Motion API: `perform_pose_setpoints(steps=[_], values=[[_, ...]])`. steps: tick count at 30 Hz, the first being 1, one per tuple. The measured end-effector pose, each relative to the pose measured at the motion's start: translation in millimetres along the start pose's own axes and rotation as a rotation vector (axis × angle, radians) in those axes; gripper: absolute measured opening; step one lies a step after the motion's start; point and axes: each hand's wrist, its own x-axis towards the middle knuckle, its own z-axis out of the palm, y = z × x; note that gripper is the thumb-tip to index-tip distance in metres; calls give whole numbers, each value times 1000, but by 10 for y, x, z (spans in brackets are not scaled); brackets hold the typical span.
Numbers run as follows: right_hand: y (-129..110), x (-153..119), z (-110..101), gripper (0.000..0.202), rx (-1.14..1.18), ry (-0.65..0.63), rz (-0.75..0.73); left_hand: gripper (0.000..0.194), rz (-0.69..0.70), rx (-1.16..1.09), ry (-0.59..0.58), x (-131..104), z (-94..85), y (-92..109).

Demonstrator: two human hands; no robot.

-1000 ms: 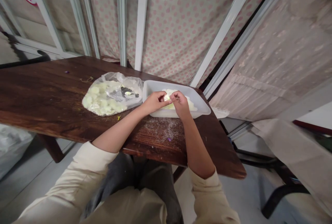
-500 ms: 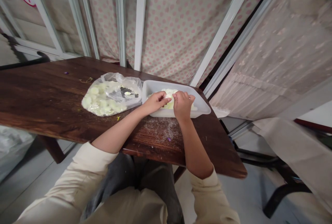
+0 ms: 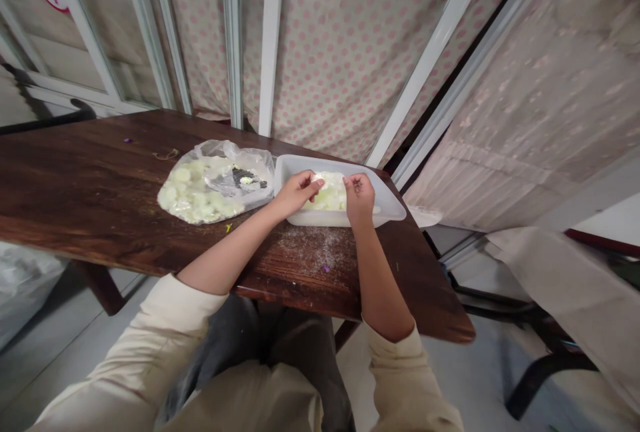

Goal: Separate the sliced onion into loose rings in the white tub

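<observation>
Over the white plastic tub point(image 3: 393, 205), my left hand point(image 3: 299, 193) pinches one edge of a thin, pale yellow-white piece point(image 3: 332, 182). My right hand point(image 3: 360, 197) has thumb and fingers closed at the opposite edge of it. The piece spans the gap between the two hands; its exact kind is unclear. Below it, pale yellow-green matter lies in the tub, partly covered by the hands. Left of the tub, a clear plastic bag point(image 3: 223, 182) lies with its mouth towards the tub, holding several roundish pale yellow-green pieces.
The dark wooden table point(image 3: 100, 179) has white grains point(image 3: 315, 249) scattered near its front edge. A small purple scrap point(image 3: 326, 269) and a yellow scrap point(image 3: 229, 227) lie there too. A polka-dot curtain point(image 3: 340, 59) hangs behind, and a black chair frame point(image 3: 545, 372) stands at right.
My hands have moved apart, the right one to the right and the left one slightly left. The pale piece now shows spread wider between them.
</observation>
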Motion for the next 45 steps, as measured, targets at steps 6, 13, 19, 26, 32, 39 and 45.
perform_pose_setpoints(steps=[6, 13, 19, 26, 32, 39, 45], values=[[111, 47, 31, 24, 213, 14, 115, 30, 1, -21, -5, 13, 10, -27], [114, 10, -7, 16, -16, 48, 65, 30, 7, -17, -16, 18, 5, -40], [17, -29, -43, 23, -413, 38, -129, 27, 1, 14, -95, 18, 8, -48], [-106, -44, 39, 24, 63, -306, -92, 28, 51, 32, -165, 9, 7, -23], [-125, -52, 35, 26, 197, -283, 14, 30, 63, -6, -183, 3, 2, -21], [-187, -63, 6, 28, -24, -243, -150, 29, 39, -39, -151, -9, 6, 9], [-173, -117, 27, 30, -429, -175, -287, 27, 49, -25, -153, 7, 8, -36]])
